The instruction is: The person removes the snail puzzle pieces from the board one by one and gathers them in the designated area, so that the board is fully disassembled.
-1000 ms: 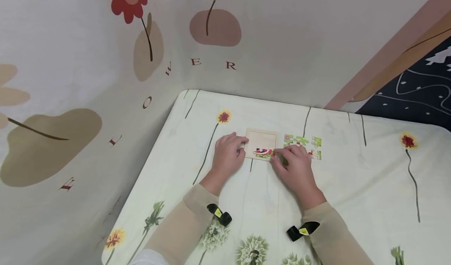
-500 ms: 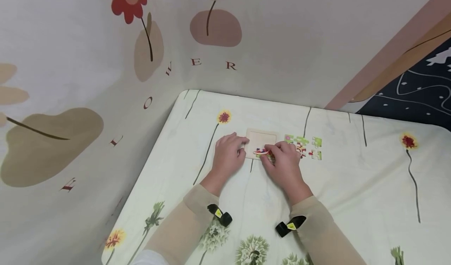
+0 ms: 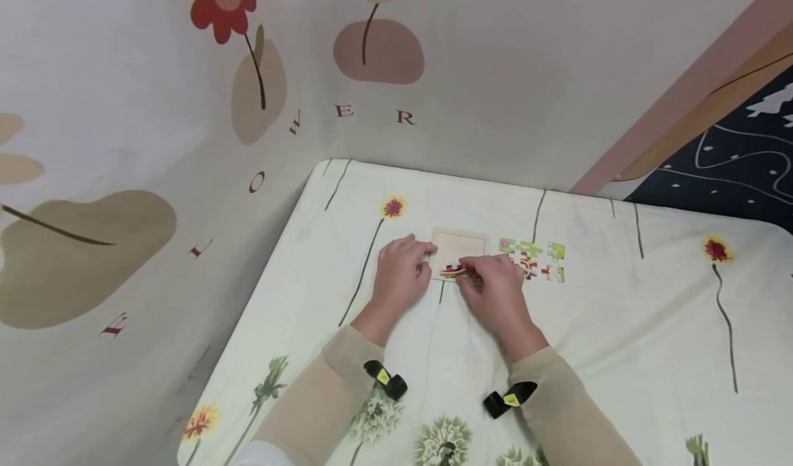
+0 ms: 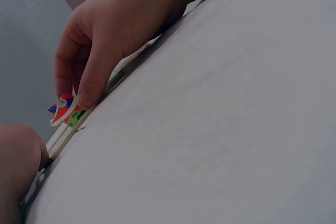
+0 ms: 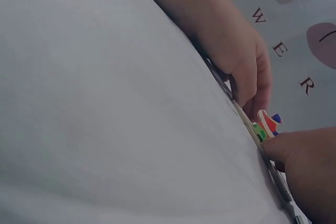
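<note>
A square wooden puzzle tray (image 3: pixel 458 244) lies on the table, its inside mostly bare wood. My left hand (image 3: pixel 401 268) holds the tray's left edge, with index finger and thumb at the rim. My right hand (image 3: pixel 498 294) reaches over the tray's lower right part and pinches a colourful jigsaw piece (image 4: pixel 63 113) between thumb and fingers. In the left wrist view this red, blue and green piece stands tilted up from the tray. Its lower end is close over the rim, also in the right wrist view. The right fingers hide the tray's lower right corner.
Several loose jigsaw pieces (image 3: pixel 555 250) lie to the right of the tray, partly behind the right hand. The table (image 3: pixel 644 314) wears a pale flower-printed cloth. A printed fabric wall (image 3: pixel 483 122) rises behind its back and left edges.
My right hand has moved left from the tray's right edge to over its lower part. The colourful piece has shifted slightly left and tilted. The left hand stays in place.
</note>
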Demonstrator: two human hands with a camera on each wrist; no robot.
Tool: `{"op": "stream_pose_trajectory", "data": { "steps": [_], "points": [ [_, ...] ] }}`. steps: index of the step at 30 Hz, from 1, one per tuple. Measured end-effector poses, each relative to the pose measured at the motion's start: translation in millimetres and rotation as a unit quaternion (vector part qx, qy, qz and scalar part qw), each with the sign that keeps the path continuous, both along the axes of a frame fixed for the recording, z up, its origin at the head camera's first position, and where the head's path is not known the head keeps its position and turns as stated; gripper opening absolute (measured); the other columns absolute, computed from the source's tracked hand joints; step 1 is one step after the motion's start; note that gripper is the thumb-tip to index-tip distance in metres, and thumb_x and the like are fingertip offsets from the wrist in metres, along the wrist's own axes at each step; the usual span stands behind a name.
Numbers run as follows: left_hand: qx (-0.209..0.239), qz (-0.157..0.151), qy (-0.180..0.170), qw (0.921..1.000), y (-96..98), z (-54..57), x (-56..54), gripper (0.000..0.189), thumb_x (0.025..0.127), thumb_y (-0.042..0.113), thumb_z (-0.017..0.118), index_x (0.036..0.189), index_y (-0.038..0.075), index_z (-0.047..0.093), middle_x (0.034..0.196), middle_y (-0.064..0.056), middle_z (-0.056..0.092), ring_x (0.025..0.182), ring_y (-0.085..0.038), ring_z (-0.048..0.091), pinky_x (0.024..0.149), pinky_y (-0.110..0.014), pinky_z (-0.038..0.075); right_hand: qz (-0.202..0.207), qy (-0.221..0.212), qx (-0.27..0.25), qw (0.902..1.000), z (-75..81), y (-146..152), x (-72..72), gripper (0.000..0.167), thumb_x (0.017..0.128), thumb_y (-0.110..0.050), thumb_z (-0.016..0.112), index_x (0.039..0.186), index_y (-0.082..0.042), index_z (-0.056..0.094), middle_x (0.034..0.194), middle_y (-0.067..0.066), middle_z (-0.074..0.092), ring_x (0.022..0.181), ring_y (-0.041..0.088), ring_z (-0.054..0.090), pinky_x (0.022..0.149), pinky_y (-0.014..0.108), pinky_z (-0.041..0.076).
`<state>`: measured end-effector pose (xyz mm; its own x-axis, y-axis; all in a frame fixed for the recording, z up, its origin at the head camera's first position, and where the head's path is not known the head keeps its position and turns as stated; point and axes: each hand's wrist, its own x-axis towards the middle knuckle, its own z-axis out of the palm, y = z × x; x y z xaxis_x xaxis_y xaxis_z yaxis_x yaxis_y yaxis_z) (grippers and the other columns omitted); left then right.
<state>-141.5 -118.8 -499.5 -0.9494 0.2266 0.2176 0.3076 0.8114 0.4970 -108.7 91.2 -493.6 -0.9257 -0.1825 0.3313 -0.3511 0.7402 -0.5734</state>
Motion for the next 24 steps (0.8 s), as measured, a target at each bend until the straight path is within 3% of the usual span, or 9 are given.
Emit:
{"op": "stream_pose_trajectory", "data": {
  "steps": [9, 16, 24],
  "points": [
    [0.004, -0.007, 0.015, 0.9998, -1.2, -1.1, 0.4, 0.032, 0.095, 0.007, 0.066, 0.124, 0.018, 0.077, 0.128, 0.002, 0.076, 0.142, -0.028, 0.054, 0.121, -0.052, 0.034, 0.043, 0.051, -0.006, 0.9978, -4.1, 0, 1.2, 0.031, 0.091, -0.010, 0.083, 0.122, -0.011, 0.082, 0.103, 0.003, 0.080, 0.097, 0.030, 0.062, 0.085, 0.053, 0.037],
    [0.004, -0.005, 0.012, 0.9999, -0.7, -1.6, 0.5, 0.032, 0.096, 0.007, 0.067, 0.124, 0.018, 0.077, 0.129, 0.002, 0.076, 0.143, -0.028, 0.054, 0.121, -0.052, 0.034, 0.058, 0.052, -0.008, 0.9969, -8.1, -1, 1.7, 0.041, 0.092, -0.015, 0.084, 0.132, -0.012, 0.078, 0.102, 0.002, 0.080, 0.095, 0.027, 0.062, 0.082, 0.048, 0.038],
    [0.003, -0.006, 0.014, 0.9999, -0.2, -2.2, 0.0, 0.032, 0.096, 0.007, 0.066, 0.125, 0.018, 0.077, 0.130, 0.002, 0.075, 0.144, -0.028, 0.053, 0.121, -0.052, 0.034, 0.061, 0.076, -0.013, 0.9952, -11.1, -1, 1.0, 0.038, 0.086, -0.011, 0.090, 0.123, -0.010, 0.082, 0.102, 0.004, 0.079, 0.095, 0.028, 0.063, 0.081, 0.050, 0.038]
  ]
}}
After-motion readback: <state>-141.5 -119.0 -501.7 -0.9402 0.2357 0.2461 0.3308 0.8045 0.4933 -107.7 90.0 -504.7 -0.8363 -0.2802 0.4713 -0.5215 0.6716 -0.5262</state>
